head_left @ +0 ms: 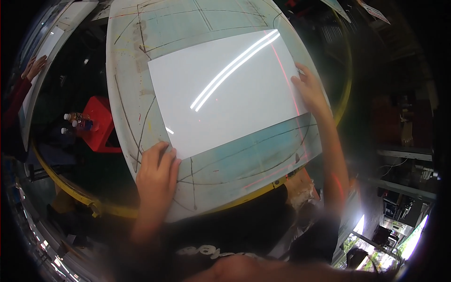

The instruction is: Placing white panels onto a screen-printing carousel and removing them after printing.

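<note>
A glossy white sheet (225, 98) lies on a pale green board (129, 89) marked with dark drawn lines. My left hand (157, 171) is at the sheet's near left corner, its bent fingertips and thumb closed at the edge there. On the opposite side, my right hand (310, 89) grips the right edge, the thumb toward the sheet and the forefinger reaching along the rim. What its other fingers touch is hidden. A red laser line (284, 70) runs across the sheet near its right side, and a bright double light reflection curves over the middle.
A yellow curved rail (348, 70) rings the board. To the left stands a red stool (99, 124) with bottles (82, 124) on it. Beyond, another person's hands (35, 67) rest at a second surface. A printed card (376, 12) shows at the upper right.
</note>
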Tool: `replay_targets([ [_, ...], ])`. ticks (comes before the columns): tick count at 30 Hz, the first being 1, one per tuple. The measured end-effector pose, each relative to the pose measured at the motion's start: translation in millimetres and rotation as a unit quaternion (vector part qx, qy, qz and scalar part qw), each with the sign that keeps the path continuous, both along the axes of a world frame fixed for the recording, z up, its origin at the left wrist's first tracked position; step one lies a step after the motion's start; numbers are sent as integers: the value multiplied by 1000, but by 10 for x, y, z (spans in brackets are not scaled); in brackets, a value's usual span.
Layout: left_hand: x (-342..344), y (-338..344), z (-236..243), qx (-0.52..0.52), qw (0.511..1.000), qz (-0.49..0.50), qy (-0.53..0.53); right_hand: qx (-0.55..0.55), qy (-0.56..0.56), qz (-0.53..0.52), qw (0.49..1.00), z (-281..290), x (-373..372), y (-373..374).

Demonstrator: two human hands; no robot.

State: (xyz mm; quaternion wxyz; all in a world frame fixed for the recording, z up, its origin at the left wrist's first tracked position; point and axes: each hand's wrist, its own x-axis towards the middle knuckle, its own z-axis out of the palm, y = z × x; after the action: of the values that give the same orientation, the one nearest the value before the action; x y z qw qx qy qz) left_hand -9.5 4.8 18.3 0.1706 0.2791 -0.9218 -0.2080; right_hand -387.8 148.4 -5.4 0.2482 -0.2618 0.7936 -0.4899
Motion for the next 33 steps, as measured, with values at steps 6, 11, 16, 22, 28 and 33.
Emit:
replay_targets([
  [6, 11, 0, -14, -9, 1000, 6, 1, 16, 18, -1, 1000, 55, 68, -47],
  [11, -11, 9, 0, -8, 1000, 5, -12, 22, 102, -8, 995, -71, -18, 0],
  [16, -7, 12, 16, -2, 1000, 7, -16, 23, 250, 7, 968, -92, -50, 7],
  [22, -3, 22, -8, -22, 1000, 0, -17, 34, 256, 12, 966, -132, -38, 28],
  [28, -42, 27, -11, -9, 1000, 1, -25, 42, 267, 16, 963, -136, -46, 37],
  [33, -51, -13, 43, -19, 999, 6, -27, 24, 267, 21, 963, -131, -51, -57],
])
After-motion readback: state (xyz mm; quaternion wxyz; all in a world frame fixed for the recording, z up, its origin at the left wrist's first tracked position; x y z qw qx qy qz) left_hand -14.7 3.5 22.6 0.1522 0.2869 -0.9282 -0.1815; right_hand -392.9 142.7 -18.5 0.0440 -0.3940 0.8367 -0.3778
